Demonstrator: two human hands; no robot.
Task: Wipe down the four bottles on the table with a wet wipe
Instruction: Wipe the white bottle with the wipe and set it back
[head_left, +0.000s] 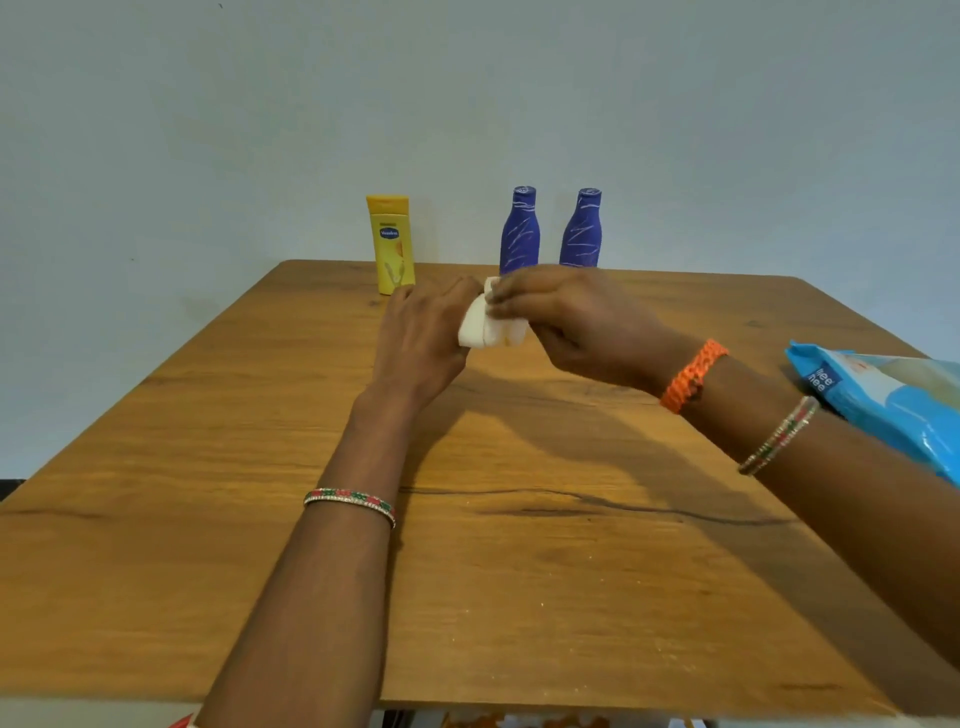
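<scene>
a yellow lotion bottle (390, 244) and two blue bottles (519, 231) (582, 228) stand upright along the table's far edge, centre frame. just below them, a white wet wipe (485, 327) is bunched between both hands.

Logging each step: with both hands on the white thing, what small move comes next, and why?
Probably reach for the yellow bottle: both the left hand and right hand hold the wipe, and it stands nearest the left hand.

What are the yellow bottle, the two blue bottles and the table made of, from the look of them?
Yellow bottle: probably smooth plastic, with a printed label and flip cap. Blue bottles: matte coat with scratchy white lines, seemingly painted; the material beneath cannot be told. Table: wood or wood-look, showing grain and dark streaks.
</scene>
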